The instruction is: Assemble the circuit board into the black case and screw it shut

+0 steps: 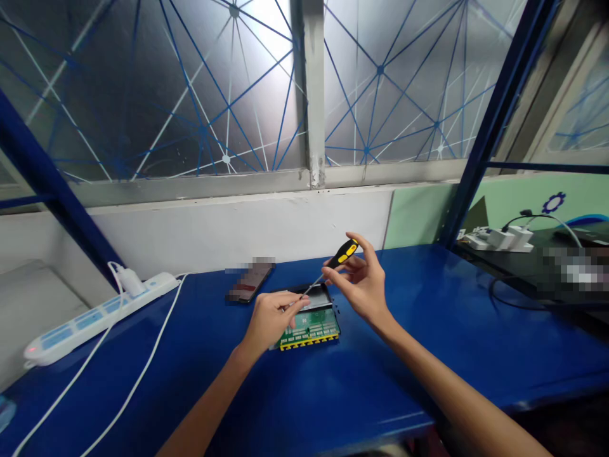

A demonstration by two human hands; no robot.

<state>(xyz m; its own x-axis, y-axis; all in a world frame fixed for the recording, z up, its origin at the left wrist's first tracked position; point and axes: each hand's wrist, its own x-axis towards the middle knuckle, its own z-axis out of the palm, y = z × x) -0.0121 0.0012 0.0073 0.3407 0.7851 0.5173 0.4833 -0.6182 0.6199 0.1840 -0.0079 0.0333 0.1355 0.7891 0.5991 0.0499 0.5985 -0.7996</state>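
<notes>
"Where is the screwdriver (pixel 343 253)?"

"Slanting in the air above the green circuit board (pixel 309 324), its black-and-yellow handle up at the right, its shaft running down to the left"

"Which hand has it?"

"The right hand (pixel 364 282); its thumb and fingers close around the handle, one fingertip at the butt end"

"What about the left hand (pixel 276 314)?"

"It hangs over the board's left part, thumb and fingers drawn narrow at the shaft's tip; whether they pinch the tip or some small piece, I cannot tell"

"How does the board lie?"

"On the blue table (pixel 404 355), a yellow strip (pixel 309 343) along its near edge and a black-framed part (pixel 318 297) just behind it"

"Anything farther out?"

"A dark phone (pixel 252 284), partly blurred, lies behind the left hand; a white power strip (pixel 102 317) runs along the table's left side, white cables (pixel 164 331) beside it; patterned windows (pixel 404 82) rise behind"
</notes>
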